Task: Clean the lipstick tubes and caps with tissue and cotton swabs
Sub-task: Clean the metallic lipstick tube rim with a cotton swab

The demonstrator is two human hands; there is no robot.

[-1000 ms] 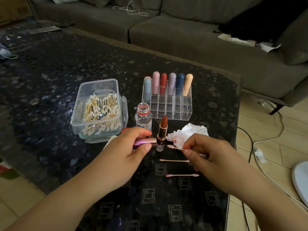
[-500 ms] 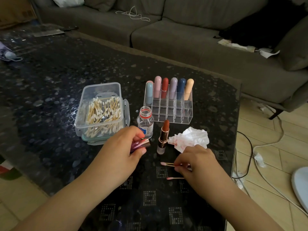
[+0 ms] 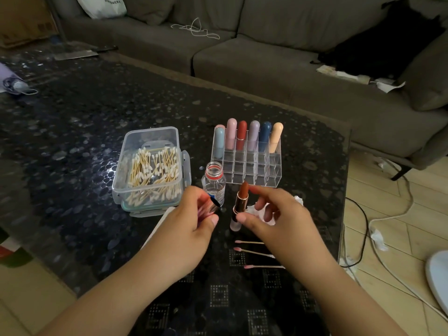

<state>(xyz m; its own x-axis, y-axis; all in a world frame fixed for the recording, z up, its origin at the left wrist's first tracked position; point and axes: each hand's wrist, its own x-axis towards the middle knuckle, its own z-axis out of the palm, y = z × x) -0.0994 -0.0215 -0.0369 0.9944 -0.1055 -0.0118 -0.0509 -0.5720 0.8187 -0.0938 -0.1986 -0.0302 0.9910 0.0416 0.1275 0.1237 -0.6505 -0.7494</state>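
The left hand grips a shiny pink cap. At its 3 o'clock an uncapped lipstick stands upright on the table; the right hand reaches around it, fingers loosely spread, thumb beside the tube, contact unclear. Three used swabs lie at 6 o'clock from the lipstick, crumpled tissue behind the fingers.

Both forearms are seen bare, no sleeves; left hand and right hand ungloved, nails kept short.
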